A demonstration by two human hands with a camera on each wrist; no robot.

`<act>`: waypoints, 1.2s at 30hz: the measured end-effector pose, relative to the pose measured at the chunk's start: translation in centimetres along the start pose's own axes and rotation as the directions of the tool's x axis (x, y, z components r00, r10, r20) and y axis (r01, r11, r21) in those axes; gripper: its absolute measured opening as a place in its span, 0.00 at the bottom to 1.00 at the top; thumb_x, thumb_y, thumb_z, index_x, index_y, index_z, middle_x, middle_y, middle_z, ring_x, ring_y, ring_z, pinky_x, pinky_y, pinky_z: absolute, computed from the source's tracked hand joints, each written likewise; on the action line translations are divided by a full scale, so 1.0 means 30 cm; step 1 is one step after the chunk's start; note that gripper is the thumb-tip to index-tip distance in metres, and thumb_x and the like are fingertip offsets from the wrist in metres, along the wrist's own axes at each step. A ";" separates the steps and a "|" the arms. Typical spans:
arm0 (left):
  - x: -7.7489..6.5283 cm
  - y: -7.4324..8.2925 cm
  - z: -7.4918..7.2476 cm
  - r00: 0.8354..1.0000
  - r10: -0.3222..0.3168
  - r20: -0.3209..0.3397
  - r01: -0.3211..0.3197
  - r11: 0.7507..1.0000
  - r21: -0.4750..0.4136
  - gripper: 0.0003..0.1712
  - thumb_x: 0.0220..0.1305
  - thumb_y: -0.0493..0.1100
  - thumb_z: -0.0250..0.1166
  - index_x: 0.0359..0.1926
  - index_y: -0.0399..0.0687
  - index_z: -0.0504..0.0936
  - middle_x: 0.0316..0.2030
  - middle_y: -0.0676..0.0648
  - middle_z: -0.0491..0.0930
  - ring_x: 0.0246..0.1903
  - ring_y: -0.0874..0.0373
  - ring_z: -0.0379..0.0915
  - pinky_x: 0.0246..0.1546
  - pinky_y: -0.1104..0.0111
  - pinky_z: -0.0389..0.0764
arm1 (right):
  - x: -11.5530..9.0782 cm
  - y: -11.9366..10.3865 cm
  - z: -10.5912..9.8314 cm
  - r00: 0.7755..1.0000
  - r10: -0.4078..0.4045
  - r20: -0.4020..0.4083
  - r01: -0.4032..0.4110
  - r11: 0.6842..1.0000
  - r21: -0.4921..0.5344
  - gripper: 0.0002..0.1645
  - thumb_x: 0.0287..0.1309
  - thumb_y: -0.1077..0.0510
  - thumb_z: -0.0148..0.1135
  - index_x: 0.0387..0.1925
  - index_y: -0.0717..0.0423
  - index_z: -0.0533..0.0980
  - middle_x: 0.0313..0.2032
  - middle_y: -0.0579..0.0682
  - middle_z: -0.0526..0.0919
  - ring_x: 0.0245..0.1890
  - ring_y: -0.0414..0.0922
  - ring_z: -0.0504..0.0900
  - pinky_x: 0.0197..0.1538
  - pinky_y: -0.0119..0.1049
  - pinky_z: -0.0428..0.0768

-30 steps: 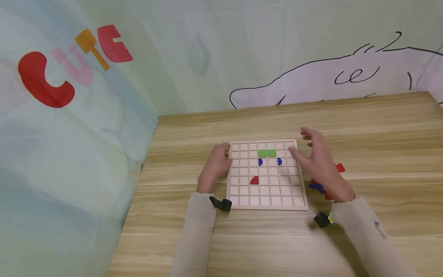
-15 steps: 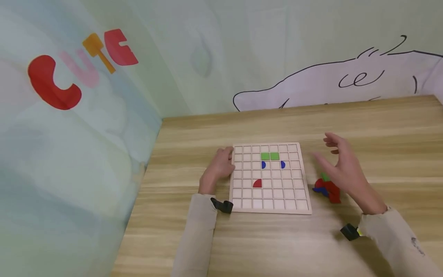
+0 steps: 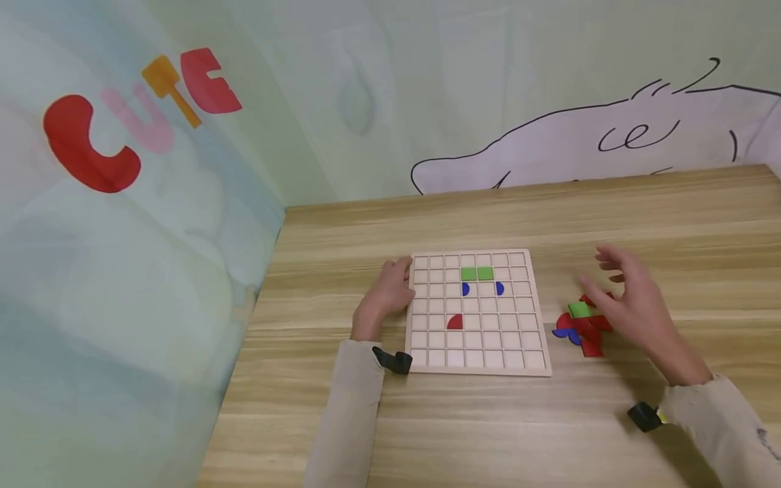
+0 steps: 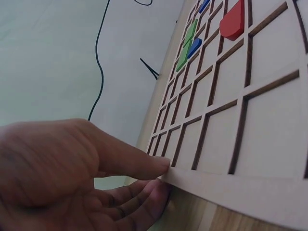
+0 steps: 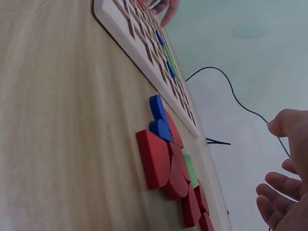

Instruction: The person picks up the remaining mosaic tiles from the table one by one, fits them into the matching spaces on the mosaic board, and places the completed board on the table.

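Note:
A pale wooden grid board (image 3: 478, 364) lies on the table, with square cells. In its upper part sit two green squares (image 3: 476, 274) side by side, and below them two blue half-circles (image 3: 500, 289). A red quarter-circle (image 3: 455, 322) sits lower down. My left hand (image 3: 384, 298) grips the board's left edge; in the left wrist view the thumb lies on the rim and the other fingers bend against its side. My right hand (image 3: 641, 312) holds nothing, its thumb and fingers spread apart. It hovers at the right of a heap of red, blue and green pieces (image 3: 587, 329).
The wood-grain table (image 3: 464, 434) runs back to a cloth backdrop (image 3: 342, 88) with a line drawing and coloured letters. Red and blue pieces (image 5: 161, 159) lie overlapping in the heap, close to the board's right edge.
My right hand has moved right, from over the board's right edge to beside the heap, leaving more of the heap in sight. My left hand has stayed at the board's left edge.

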State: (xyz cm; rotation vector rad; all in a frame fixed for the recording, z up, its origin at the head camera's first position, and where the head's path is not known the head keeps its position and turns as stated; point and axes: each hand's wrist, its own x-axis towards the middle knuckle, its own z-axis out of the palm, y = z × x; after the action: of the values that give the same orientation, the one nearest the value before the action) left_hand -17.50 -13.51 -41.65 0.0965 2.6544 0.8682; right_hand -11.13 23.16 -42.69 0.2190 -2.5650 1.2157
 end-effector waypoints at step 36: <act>0.001 0.009 -0.004 1.000 -0.023 0.010 0.023 1.000 -0.006 0.40 0.59 0.30 0.54 0.73 0.44 0.55 0.64 0.36 0.59 0.59 0.47 0.63 0.57 0.58 0.68 | -0.018 0.108 -0.046 0.949 0.077 0.306 0.001 0.969 -0.248 0.22 0.50 0.61 0.69 0.46 0.67 0.75 0.43 0.63 0.78 0.45 0.57 0.72 0.48 0.56 0.70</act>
State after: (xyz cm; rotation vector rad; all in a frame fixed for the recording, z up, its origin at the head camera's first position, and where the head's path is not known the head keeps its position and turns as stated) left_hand -17.57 -13.34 -41.41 0.0679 2.6380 0.8662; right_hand -11.19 26.29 -44.38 0.3330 -2.9772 0.9237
